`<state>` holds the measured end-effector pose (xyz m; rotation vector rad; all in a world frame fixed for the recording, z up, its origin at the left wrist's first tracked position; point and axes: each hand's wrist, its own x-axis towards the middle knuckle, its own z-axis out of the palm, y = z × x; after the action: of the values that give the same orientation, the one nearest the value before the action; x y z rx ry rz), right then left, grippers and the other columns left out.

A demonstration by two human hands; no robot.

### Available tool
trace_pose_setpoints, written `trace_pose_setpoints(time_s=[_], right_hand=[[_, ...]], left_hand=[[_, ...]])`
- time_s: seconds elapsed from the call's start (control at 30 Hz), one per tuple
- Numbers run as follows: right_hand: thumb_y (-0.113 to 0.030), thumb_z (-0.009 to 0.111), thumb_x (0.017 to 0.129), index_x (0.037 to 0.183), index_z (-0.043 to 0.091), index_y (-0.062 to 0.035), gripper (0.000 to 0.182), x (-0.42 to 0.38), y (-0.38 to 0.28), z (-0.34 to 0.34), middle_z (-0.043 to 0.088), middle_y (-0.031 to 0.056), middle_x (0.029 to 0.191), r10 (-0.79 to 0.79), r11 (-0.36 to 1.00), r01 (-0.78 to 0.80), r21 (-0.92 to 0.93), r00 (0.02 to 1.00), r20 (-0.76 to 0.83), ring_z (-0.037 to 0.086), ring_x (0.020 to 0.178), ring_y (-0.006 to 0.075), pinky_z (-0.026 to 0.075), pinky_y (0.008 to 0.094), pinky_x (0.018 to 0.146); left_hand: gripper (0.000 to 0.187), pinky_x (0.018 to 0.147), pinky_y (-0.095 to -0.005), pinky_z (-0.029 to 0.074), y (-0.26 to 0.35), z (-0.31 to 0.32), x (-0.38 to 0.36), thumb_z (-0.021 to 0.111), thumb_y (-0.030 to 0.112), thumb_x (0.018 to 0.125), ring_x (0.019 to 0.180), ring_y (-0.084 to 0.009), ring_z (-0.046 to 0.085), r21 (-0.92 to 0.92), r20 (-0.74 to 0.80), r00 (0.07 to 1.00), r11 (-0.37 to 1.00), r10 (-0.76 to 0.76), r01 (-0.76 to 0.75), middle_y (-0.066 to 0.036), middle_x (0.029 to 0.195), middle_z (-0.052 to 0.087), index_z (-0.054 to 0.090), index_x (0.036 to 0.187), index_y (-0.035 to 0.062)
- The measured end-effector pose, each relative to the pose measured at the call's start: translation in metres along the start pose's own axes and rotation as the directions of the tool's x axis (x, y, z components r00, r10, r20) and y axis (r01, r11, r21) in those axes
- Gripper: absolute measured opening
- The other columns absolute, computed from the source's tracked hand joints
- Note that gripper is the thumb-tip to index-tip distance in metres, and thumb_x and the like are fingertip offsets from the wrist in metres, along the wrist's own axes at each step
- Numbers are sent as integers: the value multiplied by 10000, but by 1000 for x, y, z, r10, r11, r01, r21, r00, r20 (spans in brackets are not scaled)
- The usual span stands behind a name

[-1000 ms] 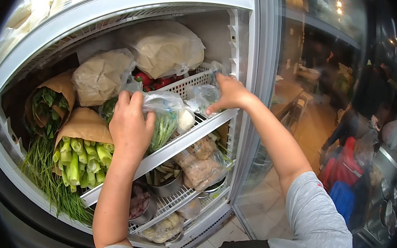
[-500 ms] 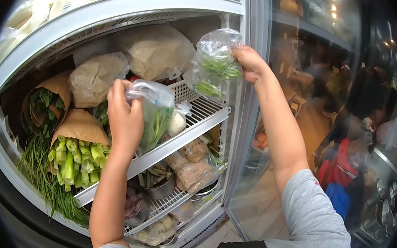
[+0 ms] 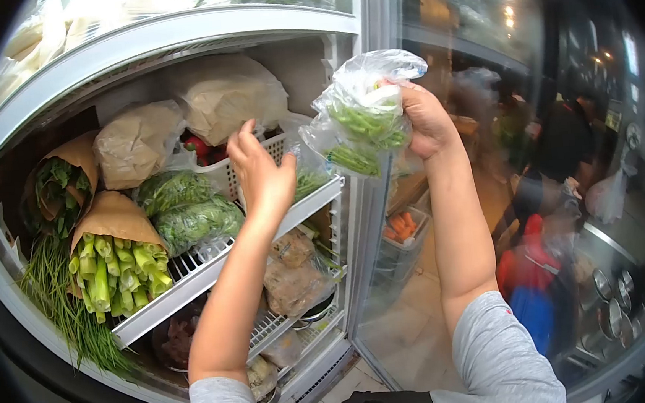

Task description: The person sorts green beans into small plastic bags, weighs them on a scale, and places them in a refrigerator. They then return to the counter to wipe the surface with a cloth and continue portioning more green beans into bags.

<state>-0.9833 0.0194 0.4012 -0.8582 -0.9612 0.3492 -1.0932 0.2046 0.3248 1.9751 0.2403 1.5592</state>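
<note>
My right hand [image 3: 429, 121] pinches the top of a clear plastic bag of cut green vegetables [image 3: 365, 123], raised in front of the open fridge's right side. My left hand [image 3: 262, 172] reaches over the middle shelf [image 3: 213, 268], fingers apart and holding nothing. Just behind it is a white slotted basket [image 3: 220, 176] with red produce [image 3: 196, 145] inside. Right of that hand, another clear bag with greens [image 3: 308, 173] rests on the shelf, partly hidden. Bagged leafy greens [image 3: 197, 212] lie to the left of my left wrist.
Paper-wrapped green stalks [image 3: 121, 269] and long thin greens [image 3: 75, 315] overhang the shelf's left edge. Large brown packages [image 3: 229, 98] sit at the back. Wrapped food [image 3: 295, 281] fills a lower shelf. The glass door [image 3: 392, 295] stands open at right, with carrots [image 3: 401, 225] seen through it.
My left hand has let go of its bag of greens, which now appears on the shelf's right side, and its fingers have spread. The view has shifted; my right hand still holds its bag.
</note>
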Motion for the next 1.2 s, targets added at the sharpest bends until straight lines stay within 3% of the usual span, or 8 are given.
trace_pose_setpoints(time_s=[0.1,0.17,0.23,0.33,0.87,1.0,1.07,1.2], right_hand=[[-99,548,875,1006,601,32,192,-31,-2,-1,646,90,955,40,999,-41,-23,999,-28,626,837,162,502,288,759],[-118,530,891,1013,593,27,200,-56,-5,4,640,87,954,48,999,-48,9,997,-65,623,840,159,499,288,762],[-121,523,896,1010,590,22,195,-82,-7,5,637,83,950,55,998,-52,31,992,-111,621,843,158,501,289,758],[-126,522,897,1002,586,2,177,-123,-5,9,629,62,938,61,998,-64,-15,983,-173,612,822,143,494,287,734],[-103,527,882,1026,572,-1,182,-358,-59,42,628,67,941,-71,970,-101,-221,755,-652,607,836,146,487,293,768],[-70,592,819,993,583,-25,181,-462,-77,73,603,18,951,-158,940,-45,-337,819,-551,566,865,98,465,264,774],[-85,599,819,934,582,-18,135,-526,-99,108,580,-4,897,-155,882,-145,-448,809,-568,526,824,70,437,229,737],[-113,594,834,911,578,-12,127,-661,-139,169,563,-12,861,-252,825,-181,-535,729,-636,504,804,62,414,210,710]], left_hand=[[630,1014,-407,287,12,-6,-50,639,155,780,1213,-310,333,-414,63,998,910,-15,40,-203,1264,336,281,1275,1],[514,988,-405,326,20,-3,-94,616,203,836,1162,-269,399,-714,386,909,573,-157,402,-115,1211,410,349,1247,47],[458,966,-393,359,38,-5,-123,601,215,863,1119,-229,459,-661,747,656,-11,-110,750,-86,1167,484,385,1228,43],[392,903,-370,422,58,-2,-148,605,206,863,1052,-191,527,-579,779,614,-230,126,782,-66,1125,552,448,1182,41],[378,736,-263,484,150,-27,-298,700,59,771,866,-137,586,-535,842,535,-29,66,845,-66,1005,604,507,1094,24],[287,765,-269,460,172,-58,-367,611,8,815,893,-132,567,-506,861,461,276,213,817,-81,1020,598,531,1086,-39],[288,816,-279,442,190,-74,-417,559,-29,812,942,-147,559,-537,816,446,196,369,821,-89,1038,598,540,1099,-41],[400,884,-284,407,237,-93,-515,556,-57,784,1018,-159,538,-412,726,59,365,685,835,-86,1081,588,497,1178,-26]])
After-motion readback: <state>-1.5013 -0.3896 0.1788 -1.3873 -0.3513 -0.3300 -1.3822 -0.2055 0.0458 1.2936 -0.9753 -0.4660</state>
